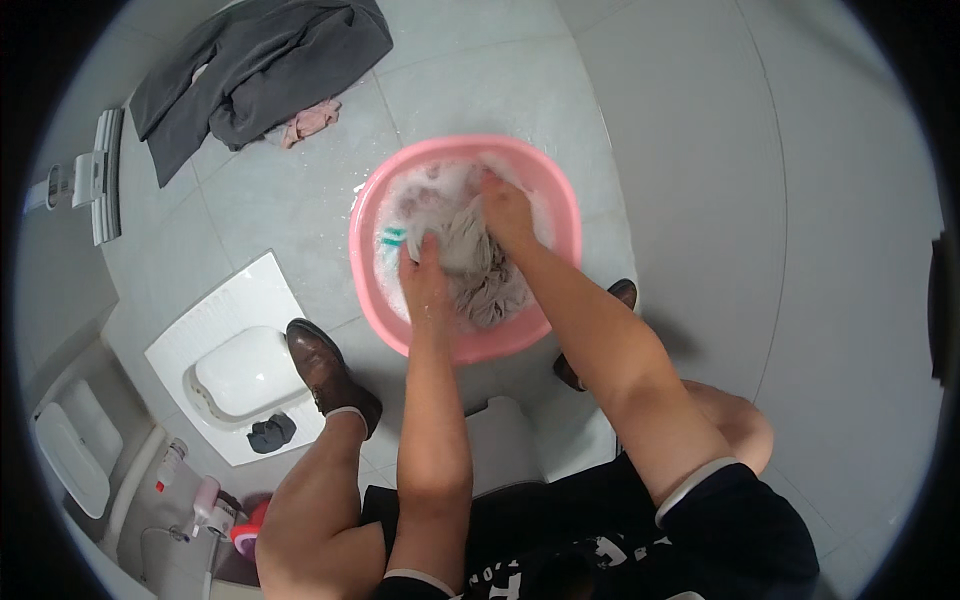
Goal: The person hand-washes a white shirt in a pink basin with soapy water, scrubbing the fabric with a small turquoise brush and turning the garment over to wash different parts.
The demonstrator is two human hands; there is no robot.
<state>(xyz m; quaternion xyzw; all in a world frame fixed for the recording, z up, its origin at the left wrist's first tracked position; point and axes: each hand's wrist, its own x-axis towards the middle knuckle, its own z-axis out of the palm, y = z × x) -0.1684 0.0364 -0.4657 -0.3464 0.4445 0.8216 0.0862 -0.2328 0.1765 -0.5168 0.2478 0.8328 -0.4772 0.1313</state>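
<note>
A pink plastic basin (364,270) stands on the floor in front of me, filled with white suds. In it lies a wet grey cloth (487,272), bunched up and partly under the foam; its kind is not clear. My left hand (426,286) grips the cloth's left side, fingers closed on it. On the far right side, my right hand (506,212) is closed on another part of the same cloth, its fingertips partly lost in foam. Something with green stripes (393,237) shows through the suds left of my left hand.
A dark grey garment (270,65) and a small pink cloth (312,120) lie on the tiles at the far left. Left of my shoe (325,370) is a squat toilet (285,287) with a dark cloth (271,433) on its rim. Bottles (206,497) stand at the lower left.
</note>
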